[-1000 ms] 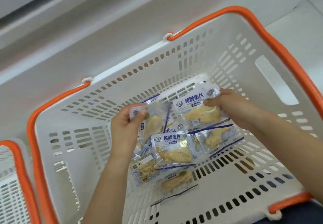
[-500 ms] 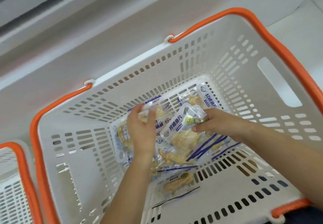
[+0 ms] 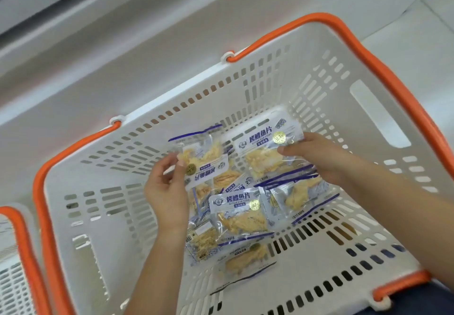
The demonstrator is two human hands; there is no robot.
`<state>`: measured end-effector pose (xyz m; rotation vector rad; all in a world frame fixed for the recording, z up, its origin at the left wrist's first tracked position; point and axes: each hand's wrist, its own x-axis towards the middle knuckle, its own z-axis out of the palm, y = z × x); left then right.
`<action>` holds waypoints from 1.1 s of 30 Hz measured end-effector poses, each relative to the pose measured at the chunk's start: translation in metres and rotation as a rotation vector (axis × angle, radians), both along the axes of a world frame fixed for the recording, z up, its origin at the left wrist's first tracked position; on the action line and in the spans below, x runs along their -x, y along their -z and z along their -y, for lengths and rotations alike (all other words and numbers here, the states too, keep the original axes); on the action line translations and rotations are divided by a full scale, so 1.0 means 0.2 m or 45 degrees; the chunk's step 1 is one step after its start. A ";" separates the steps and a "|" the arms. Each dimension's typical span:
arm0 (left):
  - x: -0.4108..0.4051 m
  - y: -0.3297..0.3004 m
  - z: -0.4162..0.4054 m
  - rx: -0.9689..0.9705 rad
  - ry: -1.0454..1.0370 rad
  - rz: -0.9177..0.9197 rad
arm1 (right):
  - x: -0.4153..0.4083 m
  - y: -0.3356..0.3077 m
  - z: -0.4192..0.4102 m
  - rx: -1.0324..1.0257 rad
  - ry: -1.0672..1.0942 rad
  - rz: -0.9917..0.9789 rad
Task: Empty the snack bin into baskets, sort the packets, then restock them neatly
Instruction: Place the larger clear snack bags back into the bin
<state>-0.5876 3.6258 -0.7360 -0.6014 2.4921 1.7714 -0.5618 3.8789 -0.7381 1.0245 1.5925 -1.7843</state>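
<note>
A white slotted basket [image 3: 368,113] with orange handles fills the view. Several clear fish-fillet snack packets with white and blue labels lie in a loose pile [image 3: 240,219] on its floor. My left hand [image 3: 167,192] pinches one packet [image 3: 201,160] that is turned upside down, at the pile's left. My right hand [image 3: 317,152] pinches the right edge of another packet [image 3: 262,147], label upright, at the pile's far side. Both held packets sit just above the pile, side by side.
A second basket [image 3: 17,253] with an orange rim shows at the lower left edge. Behind the baskets runs a pale shelf base [image 3: 122,44]. Light floor tiles [image 3: 417,34] lie at the upper right.
My right hand has moved back up and right with a packet, now flat and label-up. My left hand has lifted a different packet at the pile's left.
</note>
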 end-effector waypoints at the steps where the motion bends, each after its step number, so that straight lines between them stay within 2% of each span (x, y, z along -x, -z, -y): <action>1: -0.01 -0.07 0.02 0.031 0.112 -0.056 | 0.00 -0.02 0.00 0.024 0.007 -0.025; 4: 0.01 -0.33 0.02 0.257 0.586 -0.230 | 0.00 -0.14 -0.01 0.064 -0.040 -0.067; 7: 0.08 -0.57 -0.03 0.607 1.116 -0.366 | 0.01 -0.35 0.02 0.151 -0.251 -0.120; 9: 0.10 -0.71 -0.09 0.715 1.271 -0.432 | 0.02 -0.54 0.07 0.248 -0.412 -0.179; 12: 0.11 -0.96 -0.16 0.692 1.263 -0.507 | -0.02 -0.86 0.13 0.269 -0.458 -0.330; 16: 0.06 -1.30 -0.19 0.683 1.224 -0.666 | -0.12 -1.21 0.15 0.355 -0.359 -0.482; 18: -0.02 -1.45 -0.21 0.667 1.224 -0.729 | -0.18 -1.34 0.18 0.309 -0.439 -0.576; 22: -0.16 -1.65 -0.15 0.550 1.004 -0.783 | -0.26 -1.54 0.27 0.195 -0.517 -0.671; 25: -0.22 -1.79 -0.01 0.558 0.897 -0.539 | -0.29 -1.68 0.36 0.135 -0.529 -0.763; 28: -0.20 -1.89 0.15 0.460 1.162 -0.279 | -0.29 -1.78 0.41 0.123 -0.537 -0.856; 30: -0.19 -1.94 0.23 0.381 1.285 -0.217 | -0.27 -1.83 0.44 0.152 -0.534 -0.902; 33: -0.15 -2.03 0.28 0.429 1.334 -0.214 | -0.24 -1.86 0.48 0.150 -0.566 -0.963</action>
